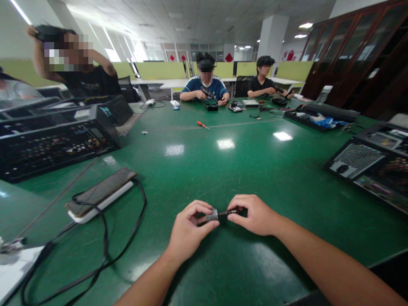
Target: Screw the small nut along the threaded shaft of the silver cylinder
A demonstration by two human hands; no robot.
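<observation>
Near the front of the green table, my left hand (pixel 191 229) pinches a small grey metal cylinder (pixel 212 215) between thumb and fingers. Facing it from the right, my right hand (pixel 253 214) grips a thin dark rod (pixel 225 212) whose left end meets the cylinder. Whether the rod goes inside the cylinder is too small to tell. Both hands are held close together over the tabletop.
A phone (pixel 102 191) lies on a white power strip (pixel 105 204) with looping black cable at left. Open computer cases (pixel 57 140) stand left and right (pixel 376 157). An orange screwdriver (pixel 200 124) lies farther back. Several people are around the table.
</observation>
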